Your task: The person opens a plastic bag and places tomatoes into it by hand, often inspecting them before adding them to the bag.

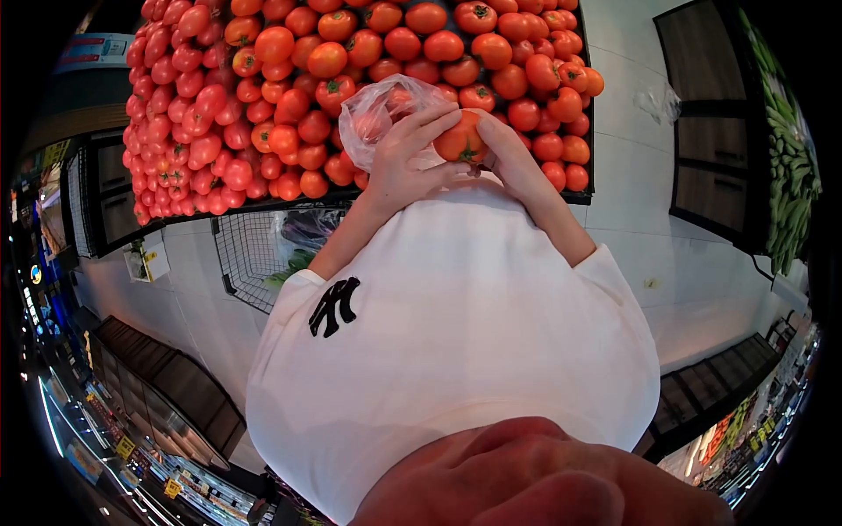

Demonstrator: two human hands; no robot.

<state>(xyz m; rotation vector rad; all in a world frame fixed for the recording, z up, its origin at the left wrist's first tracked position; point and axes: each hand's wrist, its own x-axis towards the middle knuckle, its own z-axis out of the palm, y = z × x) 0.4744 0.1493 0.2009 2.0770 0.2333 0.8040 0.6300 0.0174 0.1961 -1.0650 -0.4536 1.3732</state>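
A large red tomato (460, 140) with a green stem end sits between my two hands, over the front of a tomato heap. My right hand (510, 156) closes round its right side, thumb and fingers on the skin. From the left, the fingertips of my left hand (405, 159) touch the same tomato. Behind my left hand bulges a clear plastic bag (360, 123) with red tomatoes inside. My left hand is closed against the bag, its grip partly hidden. Many loose tomatoes (326, 60) lie around and beyond both hands.
Pinker tomatoes (180, 114) fill the heap's left side. Below the display's front edge, a wire basket (246, 254) holds bagged produce and green leaves. Green vegetables (789, 167) lie on a stand at the far right, with dark crates (712, 131) beside it.
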